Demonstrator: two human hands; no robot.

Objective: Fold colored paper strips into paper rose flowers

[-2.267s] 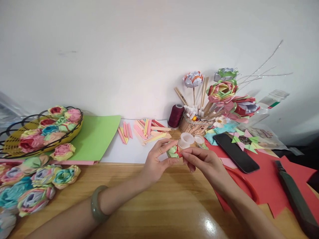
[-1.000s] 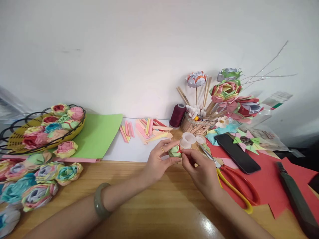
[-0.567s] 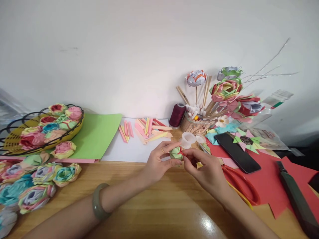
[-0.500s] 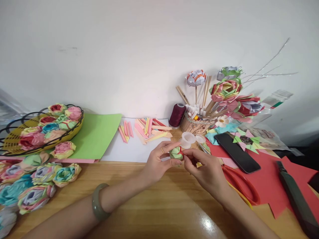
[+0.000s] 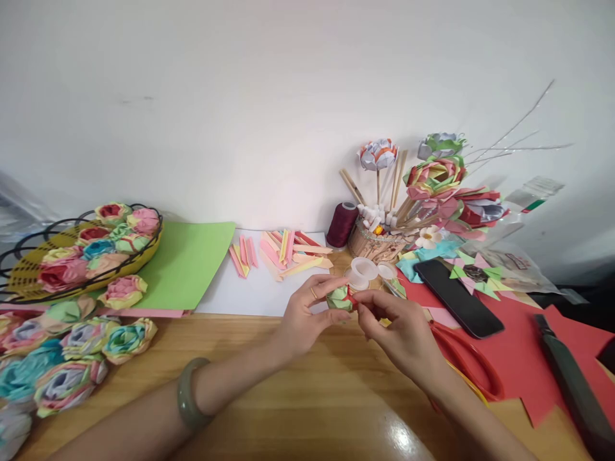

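Note:
A small green folded-paper flower (image 5: 339,297) with a bit of red on its right side is held above the table's middle. My left hand (image 5: 307,314) grips it between thumb and fingers from the left. From the right, my right hand (image 5: 391,320) pinches the red part with thumb and forefinger. How the red piece joins the green paper is hidden by the fingertips. Just behind the hands stand a clear plastic tub (image 5: 364,269) and its small round lid (image 5: 385,271). Red-handled scissors (image 5: 473,365) lie beside my right forearm.
A yellow basket (image 5: 29,272) of paper flowers stands at the left, with more paper flowers (image 5: 72,384) before it. Folded paper strips (image 5: 288,253) lie on white paper. Maroon thread (image 5: 341,225), a wooden pot (image 5: 375,245), a phone (image 5: 459,298) and a dark-handled cutter (image 5: 574,378) are to the right.
Both hands keep their hold on the paper flower, with only a slight shift of the right fingers. The whole view has tilted a little, so things appear slightly lower.

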